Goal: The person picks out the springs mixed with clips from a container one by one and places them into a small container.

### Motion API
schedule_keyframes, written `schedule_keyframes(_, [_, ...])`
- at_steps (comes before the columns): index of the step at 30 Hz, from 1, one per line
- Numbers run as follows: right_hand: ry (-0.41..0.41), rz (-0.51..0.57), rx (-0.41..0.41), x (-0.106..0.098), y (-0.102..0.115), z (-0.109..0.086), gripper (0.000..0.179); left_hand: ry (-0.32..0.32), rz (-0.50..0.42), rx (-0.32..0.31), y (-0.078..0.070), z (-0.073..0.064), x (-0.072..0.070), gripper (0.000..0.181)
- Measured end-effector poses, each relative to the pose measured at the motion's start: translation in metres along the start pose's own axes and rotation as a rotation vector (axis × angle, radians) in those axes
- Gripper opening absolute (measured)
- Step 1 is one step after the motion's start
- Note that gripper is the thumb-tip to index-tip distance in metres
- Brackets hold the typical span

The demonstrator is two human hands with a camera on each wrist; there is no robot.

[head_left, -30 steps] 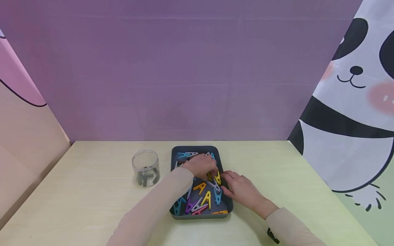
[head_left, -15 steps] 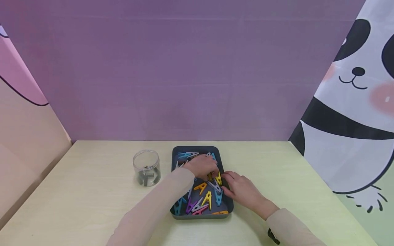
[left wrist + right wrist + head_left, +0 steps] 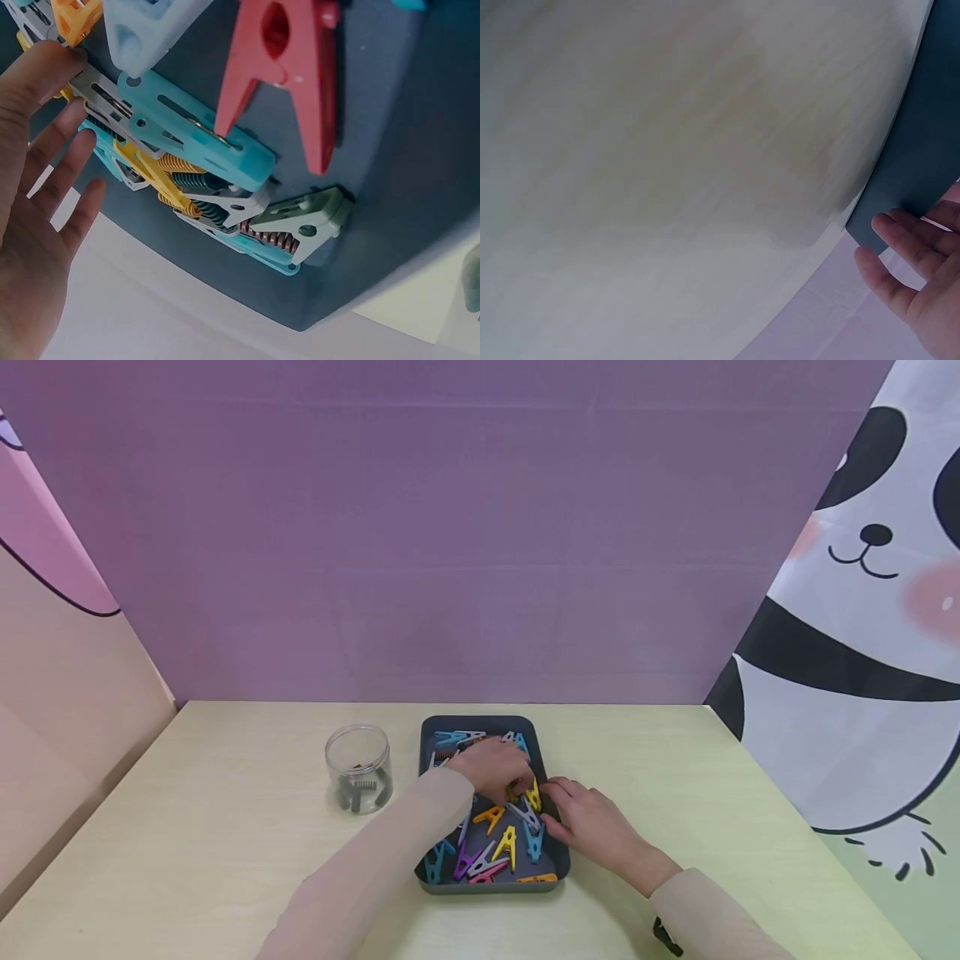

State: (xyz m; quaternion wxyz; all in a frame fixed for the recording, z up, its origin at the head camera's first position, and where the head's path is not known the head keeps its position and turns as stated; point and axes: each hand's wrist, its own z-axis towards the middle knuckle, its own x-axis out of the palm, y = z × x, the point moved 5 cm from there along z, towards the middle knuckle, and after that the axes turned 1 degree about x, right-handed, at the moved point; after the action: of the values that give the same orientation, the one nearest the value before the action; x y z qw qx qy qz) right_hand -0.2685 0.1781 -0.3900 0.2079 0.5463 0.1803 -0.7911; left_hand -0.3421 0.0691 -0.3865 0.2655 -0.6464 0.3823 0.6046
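Note:
In the head view a dark grey tray (image 3: 491, 888) holds many colourful plastic clothespins, among them a yellow one (image 3: 507, 843) and an orange one (image 3: 490, 816). My left hand (image 3: 491, 768) reaches down into its middle. In the left wrist view the thumb and forefinger lie by the end of a grey clothespin (image 3: 112, 109); whether they pinch it is unclear. Close by are a teal (image 3: 199, 131), a red (image 3: 289, 67) and a grey-green clothespin (image 3: 307, 223). My right hand (image 3: 596, 827) touches the tray's right side, its fingers fairly straight against the outer wall (image 3: 907, 150).
Left of the tray stands a clear round jar (image 3: 358, 768) with a few dark grey pieces at its bottom. Both stand on a pale wooden table (image 3: 225, 827). A purple backdrop (image 3: 450, 527) rises behind, with a panda print (image 3: 862, 610) at the right.
The head view has shifted very slightly. Both hands, the tray and the jar keep their places.

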Motion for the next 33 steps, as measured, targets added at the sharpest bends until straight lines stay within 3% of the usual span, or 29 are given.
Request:
schedule_keyframes(18, [0.008, -0.002, -0.001, -0.001, 0.000, 0.001, 0.038, 0.010, -0.036, -0.008, 0.000, 0.000, 0.001, 0.012])
schedule_keyframes(33, [0.023, 0.002, 0.009, -0.001, 0.001, 0.001, 0.038, 0.004, -0.090, 0.014, 0.003, -0.010, -0.007, 0.012])
